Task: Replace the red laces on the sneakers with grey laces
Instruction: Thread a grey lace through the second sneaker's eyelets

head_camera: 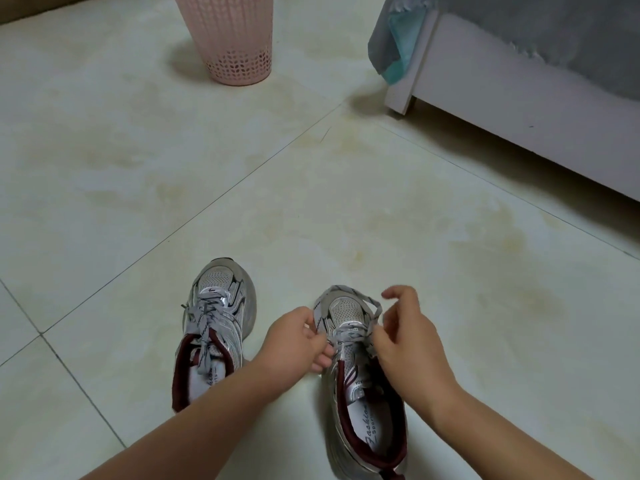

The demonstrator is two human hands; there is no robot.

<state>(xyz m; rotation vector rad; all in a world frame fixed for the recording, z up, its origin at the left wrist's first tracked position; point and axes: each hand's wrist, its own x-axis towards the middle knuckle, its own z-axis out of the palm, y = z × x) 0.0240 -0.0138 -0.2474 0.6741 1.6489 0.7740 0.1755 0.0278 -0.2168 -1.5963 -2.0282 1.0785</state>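
Note:
Two silver sneakers with dark red lining stand on the tiled floor, toes pointing away from me. The left sneaker (216,327) carries a grey patterned lace tied over its tongue. The right sneaker (360,403) has a grey lace (346,292) threaded through its eyelets, looping loose over the toe. My left hand (298,341) pinches the lace at the shoe's left side. My right hand (405,334) pinches the lace at the right side, index finger raised. No red lace is in view.
A pink perforated plastic basket (230,43) stands at the far middle. A white bed frame (519,109) with grey bedding runs along the right. Pale floor tiles lie between them and the shoes.

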